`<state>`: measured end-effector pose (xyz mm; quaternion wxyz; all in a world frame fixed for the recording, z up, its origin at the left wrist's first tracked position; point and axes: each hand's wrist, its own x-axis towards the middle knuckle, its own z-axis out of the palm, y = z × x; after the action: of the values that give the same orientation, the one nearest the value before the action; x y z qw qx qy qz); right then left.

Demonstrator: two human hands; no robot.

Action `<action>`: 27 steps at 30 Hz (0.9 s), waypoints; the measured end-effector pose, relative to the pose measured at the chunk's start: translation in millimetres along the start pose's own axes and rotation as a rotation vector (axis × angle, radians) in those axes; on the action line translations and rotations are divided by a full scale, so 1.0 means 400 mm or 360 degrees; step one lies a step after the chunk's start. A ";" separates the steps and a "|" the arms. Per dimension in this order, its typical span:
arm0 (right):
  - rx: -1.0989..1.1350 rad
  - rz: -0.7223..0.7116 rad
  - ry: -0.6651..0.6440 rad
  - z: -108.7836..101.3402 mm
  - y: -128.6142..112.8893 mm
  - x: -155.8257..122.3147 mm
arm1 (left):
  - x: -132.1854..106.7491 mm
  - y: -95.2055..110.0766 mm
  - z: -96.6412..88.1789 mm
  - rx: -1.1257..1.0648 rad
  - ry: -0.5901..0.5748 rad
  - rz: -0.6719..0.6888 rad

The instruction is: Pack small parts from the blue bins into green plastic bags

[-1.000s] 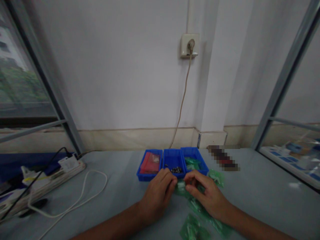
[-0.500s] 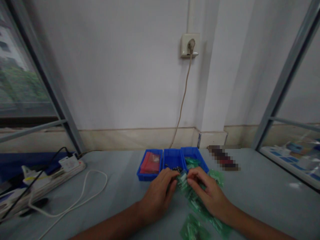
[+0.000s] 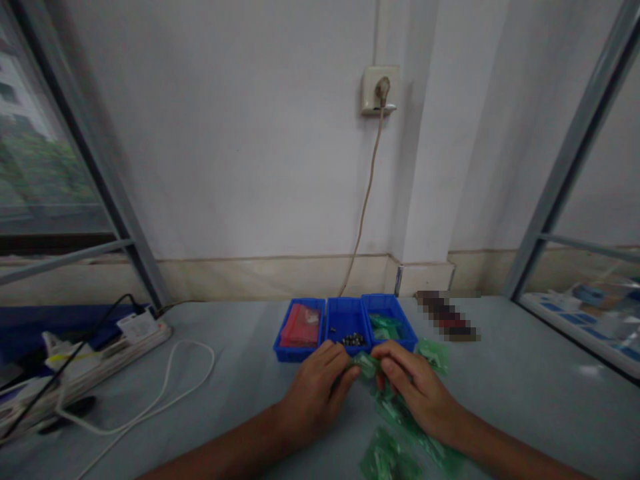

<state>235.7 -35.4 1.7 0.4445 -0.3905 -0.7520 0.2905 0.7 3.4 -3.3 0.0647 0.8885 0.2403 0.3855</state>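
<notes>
Between my two hands is a small green plastic bag [image 3: 367,364], pinched at its left side by my left hand [image 3: 320,387] and at its right by my right hand [image 3: 417,387]. Both hands are closed on it, just in front of three blue bins. The left bin [image 3: 283,355] holds red packets [image 3: 301,325]. Small dark metal parts [image 3: 353,339] lie in the middle bin [image 3: 345,310]. More green bags [image 3: 385,325] sit in the right bin [image 3: 410,337]. Under and beside my right hand several green bags [image 3: 400,410] are spread on the table.
Another pile of green bags [image 3: 387,457] lies at the near edge. At left are a power strip [image 3: 155,333] and a looped white cable [image 3: 165,393]. A wall socket [image 3: 381,91] with a hanging cord is behind. A blurred-out object [image 3: 447,317] lies right of the bins.
The bag between my hands has been lowered slightly and is more bunched up. My right hand has dipped and its fingers curl further. More of the metal parts in the middle bin shows.
</notes>
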 end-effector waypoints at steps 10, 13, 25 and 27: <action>-0.0149 0.0022 0.0089 0.007 0.008 0.006 | -0.016 -0.008 0.011 -0.0202 0.0055 -0.0116; -0.0044 0.0063 0.0158 0.012 0.019 0.002 | -0.016 -0.015 0.018 -0.0214 0.0041 -0.0032; -0.0012 0.0020 0.0050 0.003 0.006 -0.001 | -0.005 -0.003 0.007 0.0060 0.0060 -0.0072; -0.0069 -0.0030 0.0094 0.002 0.004 0.001 | -0.003 0.001 0.006 0.0081 0.0079 -0.0068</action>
<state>235.4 -34.3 0.1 0.4606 -0.4014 -0.7484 0.2583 1.6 2.7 -5.7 0.0444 0.8748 0.2703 0.3996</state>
